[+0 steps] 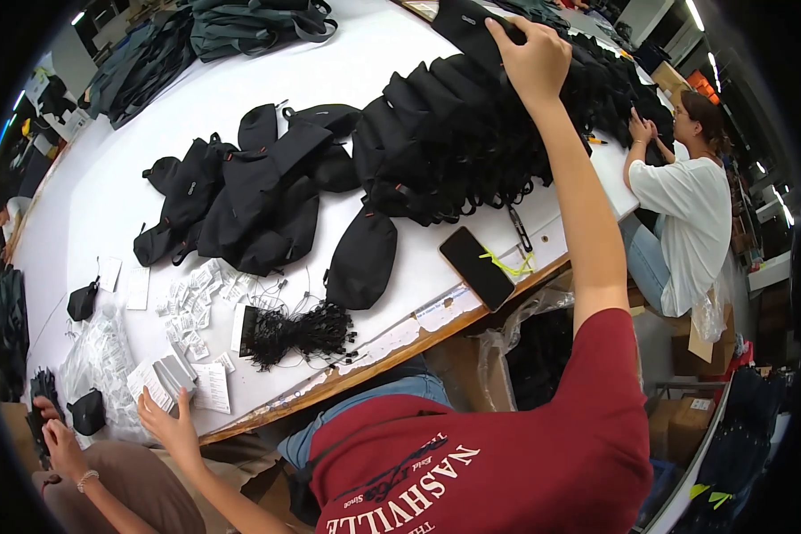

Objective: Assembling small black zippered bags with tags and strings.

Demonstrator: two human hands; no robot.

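Observation:
At the far side of the table, my right hand (532, 58) is closed on the edge of a black fabric bag (461, 25), thumb on one face. Just below it stands a packed row of black bags (449, 116). My left hand (171, 427) is at the near left table edge, thumb and fingers about the near end of a stack of white paper tags (162, 381). Beside the stack lie loose white tags (191, 298) and a bundle of black tag strings (304, 334). A single black bag (362, 258) rests near the strings, with a loose pile of black bags (258, 196) beyond.
A phone (477, 267) and a yellow-green cord (512, 264) lie near the table edge. A clear plastic bag of tags (107, 369) sits at left. One co-worker (685, 205) sits at right; another's hands (62, 445) are at lower left. Dark bags (249, 31) cover the back.

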